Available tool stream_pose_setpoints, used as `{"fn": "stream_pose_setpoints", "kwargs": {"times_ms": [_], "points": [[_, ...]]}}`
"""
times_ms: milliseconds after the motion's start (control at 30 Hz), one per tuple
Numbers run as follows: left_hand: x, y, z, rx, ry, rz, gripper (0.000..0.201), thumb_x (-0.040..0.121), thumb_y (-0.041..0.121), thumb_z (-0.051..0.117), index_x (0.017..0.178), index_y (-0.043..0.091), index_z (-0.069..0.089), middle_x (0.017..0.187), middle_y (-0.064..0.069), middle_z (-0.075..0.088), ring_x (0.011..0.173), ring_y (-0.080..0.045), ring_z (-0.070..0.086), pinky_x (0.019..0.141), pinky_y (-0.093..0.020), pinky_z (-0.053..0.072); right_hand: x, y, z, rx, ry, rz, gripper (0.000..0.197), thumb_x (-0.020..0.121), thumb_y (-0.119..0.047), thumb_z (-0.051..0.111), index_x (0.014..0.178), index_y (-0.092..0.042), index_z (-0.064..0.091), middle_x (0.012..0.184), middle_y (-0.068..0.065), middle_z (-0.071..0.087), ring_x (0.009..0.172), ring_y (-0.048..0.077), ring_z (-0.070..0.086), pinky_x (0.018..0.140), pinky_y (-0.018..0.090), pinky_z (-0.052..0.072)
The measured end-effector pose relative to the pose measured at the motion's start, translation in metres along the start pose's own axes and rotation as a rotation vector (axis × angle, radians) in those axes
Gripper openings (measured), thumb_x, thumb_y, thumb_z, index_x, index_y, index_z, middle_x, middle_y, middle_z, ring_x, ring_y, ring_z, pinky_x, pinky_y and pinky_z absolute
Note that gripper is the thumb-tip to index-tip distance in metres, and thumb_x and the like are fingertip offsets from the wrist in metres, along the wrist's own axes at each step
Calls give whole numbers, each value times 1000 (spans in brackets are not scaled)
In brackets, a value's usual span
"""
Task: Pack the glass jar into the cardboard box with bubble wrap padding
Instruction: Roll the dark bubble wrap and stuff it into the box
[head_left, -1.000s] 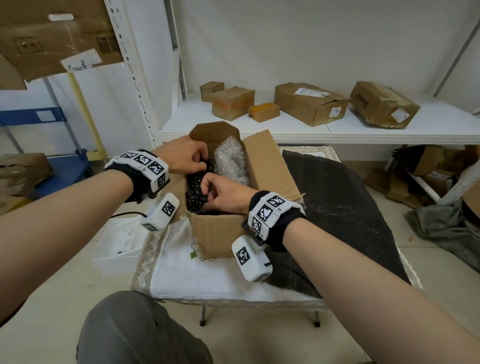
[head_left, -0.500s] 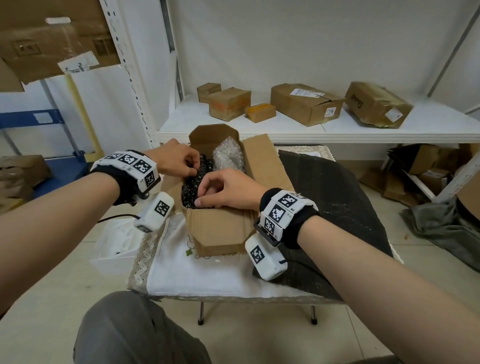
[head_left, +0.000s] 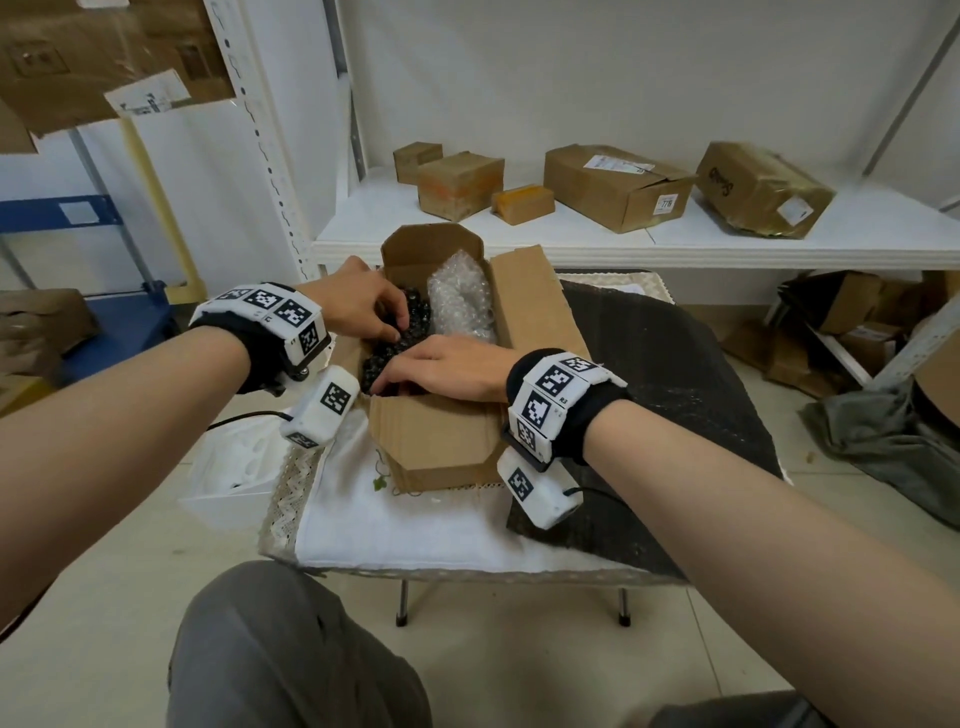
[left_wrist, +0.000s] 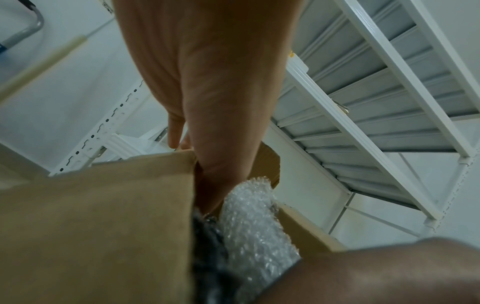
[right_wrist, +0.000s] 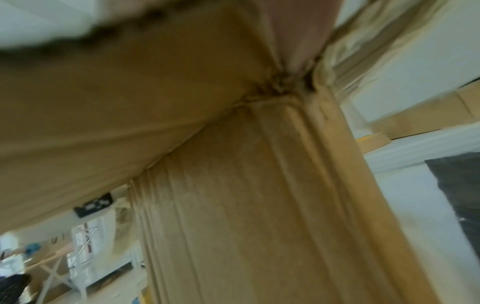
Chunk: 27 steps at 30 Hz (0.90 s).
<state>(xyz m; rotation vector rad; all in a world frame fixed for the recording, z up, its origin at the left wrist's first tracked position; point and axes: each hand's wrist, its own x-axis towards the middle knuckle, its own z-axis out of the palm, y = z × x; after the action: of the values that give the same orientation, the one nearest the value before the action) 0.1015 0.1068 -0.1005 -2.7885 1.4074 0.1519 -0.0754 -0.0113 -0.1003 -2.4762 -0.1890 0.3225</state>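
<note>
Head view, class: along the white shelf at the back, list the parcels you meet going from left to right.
Small cardboard box → squat box with an orange band → flat orange-brown packet → long carton with a white label → crumpled parcel wrapped in film, all on the shelf.

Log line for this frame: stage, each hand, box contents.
stage: padding | left hand: presses black bubble wrap | right hand: on same wrap | cardboard box: clear bubble wrap beside | jar: unseen

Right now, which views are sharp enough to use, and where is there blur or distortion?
Head view: evenly lit and sharp on the cardboard box and both hands, with wide-angle bending at the edges. Left wrist view: clear bubble wrap visible, near cardboard soft. Right wrist view: motion-blurred throughout, mostly cardboard.
</note>
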Motion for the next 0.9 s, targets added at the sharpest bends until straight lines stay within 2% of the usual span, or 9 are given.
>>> {"fn": "stream_pose_setpoints", "kwargs": {"times_ms": [133, 200, 267, 367, 467, 600, 733, 800, 900], "points": [[-2, 5, 1, 122, -113, -1, 15, 86, 50, 64, 99, 53, 59, 107, 8, 66, 118, -24, 32, 106, -44, 33, 3, -3, 1, -127, -147, 55, 42, 102, -49, 25, 130, -41, 55, 147, -3, 46, 129, 23, 43, 109, 41, 30], [-2, 9, 2, 230, -217, -9, 27, 87, 57, 53, 114, 57, 57, 121, 9, 64, 121, -25, 34, 108, -45, 32, 4, -3, 3, -164, -168, 53, 41, 102, -46, 25, 132, -37, 52, 148, -3, 43, 131, 24, 41, 110, 44, 28], [-3, 13, 4, 330, -311, -1, 45, 89, 59, 37, 132, 55, 51, 144, 15, 51, 134, -24, 32, 115, -46, 22, 4, -2, 5, -125, -129, 45, 39, 102, -44, 26, 130, -36, 53, 147, -3, 45, 130, 23, 42, 111, 44, 28], [-6, 17, 4, 352, -372, -18, 64, 79, 61, 22, 138, 54, 45, 155, 21, 31, 149, -24, 15, 119, -51, 3, 0, 2, 10, -70, 6, 14, 33, 102, -37, 33, 126, -28, 55, 137, 3, 55, 122, 26, 49, 107, 43, 34], [-6, 20, 1, 315, -307, 4, 73, 68, 67, 18, 129, 51, 55, 149, 16, 45, 143, -25, 26, 118, -50, 11, -5, 5, 11, -4, 218, -48, 21, 99, -28, 45, 112, -19, 59, 108, 8, 68, 100, 26, 60, 94, 41, 47], [-6, 20, -11, 202, -158, 16, 46, 78, 59, 40, 117, 50, 64, 123, 15, 65, 111, -19, 46, 107, -44, 34, -9, 13, 4, -29, 413, -47, 16, 94, -21, 52, 91, -20, 68, 86, 0, 70, 77, 17, 61, 79, 38, 53], [-13, 29, -23, 90, -76, 8, 32, 86, 41, 62, 117, 35, 69, 117, 9, 67, 107, -17, 58, 102, -39, 43, -14, 16, -4, 7, 524, -40, 23, 91, -15, 51, 78, -27, 66, 82, -5, 71, 82, 17, 65, 81, 40, 56], [-17, 34, -29, 58, -37, 0, 30, 90, 32, 65, 119, 27, 67, 111, 4, 61, 105, -19, 58, 97, -35, 45, -18, 16, -10, 75, 562, -32, 24, 92, -14, 51, 77, -26, 65, 81, -5, 71, 84, 15, 66, 84, 39, 56], [-18, 40, -38, 27, -5, 3, 24, 92, 30, 64, 115, 26, 68, 113, 3, 58, 105, -18, 55, 97, -35, 45, -28, 18, -20, 142, 628, -28, 21, 93, -11, 51, 80, -20, 66, 82, -1, 70, 85, 15, 67, 86, 36, 56]]}}
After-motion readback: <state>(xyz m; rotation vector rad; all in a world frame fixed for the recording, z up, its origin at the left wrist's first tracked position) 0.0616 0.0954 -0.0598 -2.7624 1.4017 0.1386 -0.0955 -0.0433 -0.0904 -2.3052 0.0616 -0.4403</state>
